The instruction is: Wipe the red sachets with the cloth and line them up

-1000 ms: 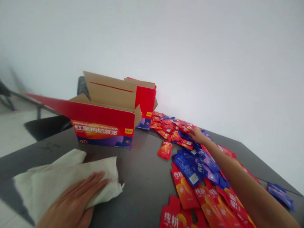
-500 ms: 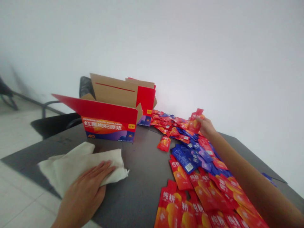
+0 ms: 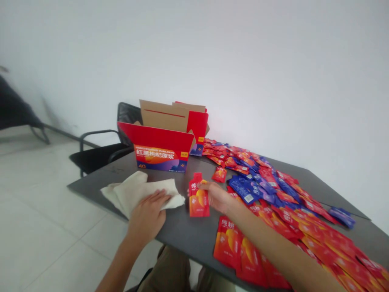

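The scene is seen through one camera worn on the person's head, aimed forward and down. The desk [image 3: 179, 229] is viewed from just above its near edge, where the legs [image 3: 170, 269] are included. The left hand [image 3: 148, 213] and right hand [image 3: 217, 197] are shown at close range, the boxes [image 3: 161, 160] farther off, and the far wall [image 3: 243, 61] is faced.

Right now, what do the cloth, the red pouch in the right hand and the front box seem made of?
Cloth: probably cotton or similar fabric, matte off-white, given its soft folds.
Red pouch: likely plastic or foil film, smooth, with a thin, flat printed face; which film is unclear.
Front box: apparently cardboard, printed outside, with plain matte brown on its raised flap.
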Demonstrator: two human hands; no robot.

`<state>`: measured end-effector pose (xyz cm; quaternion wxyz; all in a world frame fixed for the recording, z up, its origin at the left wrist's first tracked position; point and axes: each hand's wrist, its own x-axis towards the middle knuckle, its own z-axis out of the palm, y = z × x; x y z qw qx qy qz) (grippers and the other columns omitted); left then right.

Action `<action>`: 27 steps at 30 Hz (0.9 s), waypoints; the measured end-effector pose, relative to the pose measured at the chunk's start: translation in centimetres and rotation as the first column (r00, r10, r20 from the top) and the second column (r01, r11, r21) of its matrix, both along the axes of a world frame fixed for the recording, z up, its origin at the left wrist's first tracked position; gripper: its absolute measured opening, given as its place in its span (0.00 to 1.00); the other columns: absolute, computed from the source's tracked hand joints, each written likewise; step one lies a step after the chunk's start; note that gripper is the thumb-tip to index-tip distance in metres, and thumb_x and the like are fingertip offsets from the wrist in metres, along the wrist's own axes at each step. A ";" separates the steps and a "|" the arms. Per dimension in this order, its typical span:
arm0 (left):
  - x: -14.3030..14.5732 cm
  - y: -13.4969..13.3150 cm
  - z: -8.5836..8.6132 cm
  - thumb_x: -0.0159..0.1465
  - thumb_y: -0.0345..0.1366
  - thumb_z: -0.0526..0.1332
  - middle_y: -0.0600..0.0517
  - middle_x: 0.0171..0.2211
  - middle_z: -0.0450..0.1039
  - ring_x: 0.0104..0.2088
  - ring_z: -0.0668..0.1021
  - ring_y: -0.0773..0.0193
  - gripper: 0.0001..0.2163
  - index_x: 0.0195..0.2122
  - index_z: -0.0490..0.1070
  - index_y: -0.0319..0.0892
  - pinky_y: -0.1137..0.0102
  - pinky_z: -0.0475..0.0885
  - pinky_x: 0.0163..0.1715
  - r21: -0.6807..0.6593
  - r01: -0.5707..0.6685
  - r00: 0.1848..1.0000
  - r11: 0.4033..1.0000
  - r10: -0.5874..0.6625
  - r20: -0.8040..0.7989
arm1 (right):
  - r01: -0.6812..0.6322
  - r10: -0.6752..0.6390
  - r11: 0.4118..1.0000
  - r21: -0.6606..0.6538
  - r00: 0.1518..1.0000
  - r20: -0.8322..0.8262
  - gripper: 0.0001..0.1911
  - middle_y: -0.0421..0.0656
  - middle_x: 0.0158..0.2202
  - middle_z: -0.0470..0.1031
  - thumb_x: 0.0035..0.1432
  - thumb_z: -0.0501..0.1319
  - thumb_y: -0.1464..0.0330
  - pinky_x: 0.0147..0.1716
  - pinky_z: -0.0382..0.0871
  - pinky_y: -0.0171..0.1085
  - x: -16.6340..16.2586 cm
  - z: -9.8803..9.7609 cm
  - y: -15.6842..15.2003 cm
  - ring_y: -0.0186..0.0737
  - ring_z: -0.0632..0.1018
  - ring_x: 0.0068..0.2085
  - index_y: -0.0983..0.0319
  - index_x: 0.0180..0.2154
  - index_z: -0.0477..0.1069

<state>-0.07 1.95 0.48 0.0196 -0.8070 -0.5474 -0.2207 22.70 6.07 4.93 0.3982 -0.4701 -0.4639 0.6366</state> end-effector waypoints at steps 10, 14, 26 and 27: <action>0.1 -0.2 0.2 0.57 0.25 0.51 0.47 0.57 0.70 0.58 0.71 0.57 0.23 0.53 0.71 0.42 0.59 0.64 0.60 -0.015 0.015 0.999 1.000 -0.015 0.030 | 0.228 -0.298 0.949 0.216 0.870 0.393 0.24 0.52 0.48 0.75 0.43 0.65 0.71 0.50 0.69 0.54 2.0 -1.9 0.0 0.54 0.75 0.51 0.62 0.46 0.69; 0.0 -0.1 0.4 0.58 0.25 0.49 0.48 0.57 0.70 0.58 0.71 0.57 0.23 0.53 0.71 0.42 0.59 0.63 0.60 -0.040 0.015 0.998 0.999 -0.013 0.054 | 0.093 -0.249 0.939 0.331 0.847 0.470 0.34 0.51 0.58 0.69 0.37 0.72 0.69 0.62 0.56 0.54 2.7 -1.7 -2.1 0.56 0.68 0.59 0.63 0.50 0.70; 4.3 0.0 3.5 0.59 0.27 0.49 0.52 0.54 0.73 0.54 0.74 0.60 0.23 0.54 0.71 0.45 0.64 0.65 0.58 -0.159 0.203 0.955 0.966 -0.160 0.251 | -0.341 0.029 0.779 0.526 0.858 0.513 0.35 0.45 0.61 0.66 0.48 0.68 0.65 0.62 0.57 0.48 1.7 -3.2 -3.8 0.48 0.68 0.60 0.60 0.58 0.64; 4.8 0.0 3.2 0.59 0.27 0.49 0.51 0.55 0.72 0.56 0.73 0.60 0.23 0.54 0.70 0.45 0.63 0.64 0.59 -0.162 0.236 0.957 0.958 -0.200 0.209 | -0.347 0.046 0.767 0.539 0.868 0.494 0.33 0.43 0.59 0.68 0.49 0.68 0.65 0.61 0.60 0.46 1.6 -3.0 -3.8 0.47 0.70 0.58 0.59 0.57 0.65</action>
